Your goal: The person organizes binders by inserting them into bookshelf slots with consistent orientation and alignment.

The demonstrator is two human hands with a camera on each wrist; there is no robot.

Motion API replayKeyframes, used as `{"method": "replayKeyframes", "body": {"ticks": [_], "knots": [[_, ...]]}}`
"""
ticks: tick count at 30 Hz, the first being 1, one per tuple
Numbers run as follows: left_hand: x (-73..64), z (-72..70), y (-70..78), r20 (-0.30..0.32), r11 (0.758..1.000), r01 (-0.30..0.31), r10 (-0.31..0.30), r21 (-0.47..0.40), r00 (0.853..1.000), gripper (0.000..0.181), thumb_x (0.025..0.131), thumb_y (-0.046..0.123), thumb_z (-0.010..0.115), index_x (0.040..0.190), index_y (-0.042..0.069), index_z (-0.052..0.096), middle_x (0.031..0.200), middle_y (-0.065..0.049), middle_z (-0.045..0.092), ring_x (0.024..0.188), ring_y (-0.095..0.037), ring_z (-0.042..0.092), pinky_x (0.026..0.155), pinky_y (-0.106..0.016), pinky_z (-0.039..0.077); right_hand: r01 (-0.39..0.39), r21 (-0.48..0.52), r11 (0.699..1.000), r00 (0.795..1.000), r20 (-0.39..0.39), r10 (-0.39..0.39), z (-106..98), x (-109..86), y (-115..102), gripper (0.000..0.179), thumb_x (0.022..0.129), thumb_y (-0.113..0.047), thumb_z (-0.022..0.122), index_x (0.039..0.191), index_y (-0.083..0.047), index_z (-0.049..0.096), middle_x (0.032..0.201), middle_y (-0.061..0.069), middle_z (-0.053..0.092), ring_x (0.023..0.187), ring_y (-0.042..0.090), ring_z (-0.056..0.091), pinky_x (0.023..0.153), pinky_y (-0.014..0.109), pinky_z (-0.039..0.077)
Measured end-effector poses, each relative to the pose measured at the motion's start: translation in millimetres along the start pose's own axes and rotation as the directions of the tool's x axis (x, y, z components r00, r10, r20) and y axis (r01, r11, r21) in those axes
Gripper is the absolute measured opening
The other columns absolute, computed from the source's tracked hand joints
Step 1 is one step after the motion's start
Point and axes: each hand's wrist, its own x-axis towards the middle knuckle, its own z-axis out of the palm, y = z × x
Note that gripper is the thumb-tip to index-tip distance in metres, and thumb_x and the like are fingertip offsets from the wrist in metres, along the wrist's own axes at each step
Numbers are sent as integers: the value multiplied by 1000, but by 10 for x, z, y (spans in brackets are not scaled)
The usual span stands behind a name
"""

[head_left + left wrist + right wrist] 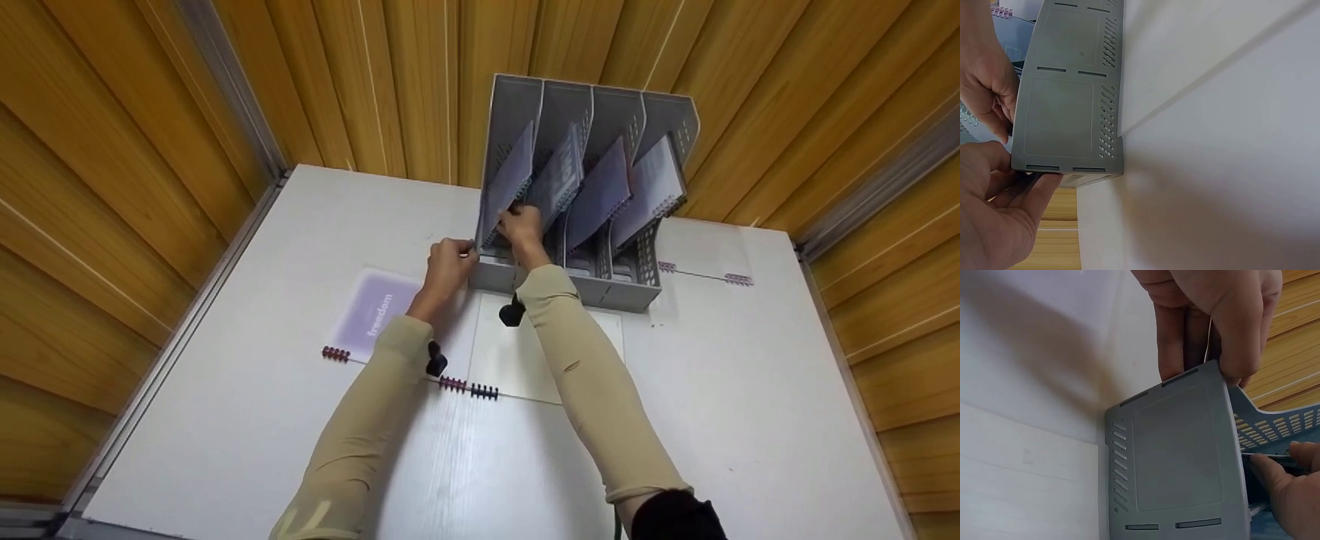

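A grey file organizer [577,294] with several upright slots stands at the back of the table, and a spiral notebook leans in each slot. My left hand [448,264] grips the organizer's left front corner, thumb and fingers on either side of the wall, as the left wrist view shows. My right hand [523,229] reaches into the leftmost slot and pinches the lower spiral edge of the bluish-purple notebook [511,176] there. In the right wrist view the fingertips of the right hand [1294,486] meet around a thin dark edge behind the front panel.
Left on the table lies a purple notebook [360,311] marked "freedom", with red rings. A cream-white notebook [514,349] with dark rings lies before the organizer. At the right, a white notebook [709,251] with pinkish rings lies flat. Wood-panelled walls [420,90] surround the table.
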Motion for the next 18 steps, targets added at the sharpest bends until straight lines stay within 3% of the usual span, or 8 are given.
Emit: {"method": "replayKeyframes", "body": {"ticks": [1, 3, 5, 7, 8, 12, 15, 18], "knots": [[1, -2, -2, 0, 1000, -4, 4, 4, 1000, 26, 91, 7, 63, 112, 0, 77, 107, -14, 76, 99, -24, 72, 82, -40, 57, 2, -3, 1000, 1000, 8, -2, -1, -13, 1, 43, 102, 1, 54, 141, 18, 45, 140, 32, 53, 131, 38, 54, 105, 39, 48], [9, -16, -6, 1, 1000, -9, 9, 16, 1000, 26, 91, 6, 63, 113, -1, 76, 108, -15, 75, 100, -24, 72, 82, -40, 57, 10, -46, 999, 1000, 26, -9, -1, -38, -5, 29, 101, 0, 53, 127, 14, 59, 113, 24, 68, 108, 27, 69, 97, 34, 52], [15, -19, -6, 3, 1000, -10, 10, 24, 1000, 27, 91, 5, 63, 114, -2, 75, 109, -16, 75, 101, -25, 72, 83, -40, 57, 18, -97, 995, 999, 40, -14, -15, -76, -18, 24, 101, 0, 52, 120, 11, 62, 92, 17, 67, 85, 20, 66, 87, 35, 51], [22, -22, -9, 6, 1000, 0, 0, 20, 1000, 28, 92, 4, 64, 116, -3, 74, 111, -17, 74, 103, -25, 72, 84, -40, 57, 22, -128, 992, 998, 57, -14, -37, -119, -39, 25, 101, 0, 50, 120, 10, 62, 88, 15, 63, 80, 20, 62, 84, 36, 50], [21, -23, -10, 7, 1000, 7, -7, 20, 1000, 28, 92, 4, 64, 117, -2, 74, 112, -17, 74, 104, -25, 72, 84, -40, 57, 22, -135, 991, 997, 71, -13, -51, -142, -49, 26, 101, 0, 49, 120, 10, 62, 88, 15, 62, 81, 21, 62, 84, 37, 50], [5, -17, -8, 15, 999, 32, -33, 3, 999, 28, 93, 5, 64, 118, -3, 73, 113, -16, 74, 105, -24, 72, 85, -40, 57, 52, -181, 982, 989, 143, -26, -170, -272, -66, 45, 103, -2, 47, 147, 10, 44, 140, 29, 54, 129, 37, 55, 105, 43, 47], [-2, -14, 4, 13, 999, 32, -32, 3, 999, 28, 93, 5, 63, 117, -3, 74, 113, -16, 74, 104, -24, 72, 84, -40, 58, 129, -279, 951, 976, 205, -72, -336, -392, -67, 45, 104, -6, 46, 148, 5, 46, 147, 25, 50, 132, 37, 53, 103, 43, 48], [-5, -11, 24, 19, 1000, 28, -28, 11, 999, 27, 93, 5, 62, 116, -2, 75, 113, -16, 74, 103, -24, 72, 84, -39, 57, 226, -384, 895, 958, 253, -133, -566, -539, -73, 43, 103, -6, 47, 146, 1, 51, 145, 20, 55, 128, 32, 56, 99, 41, 50]]}}
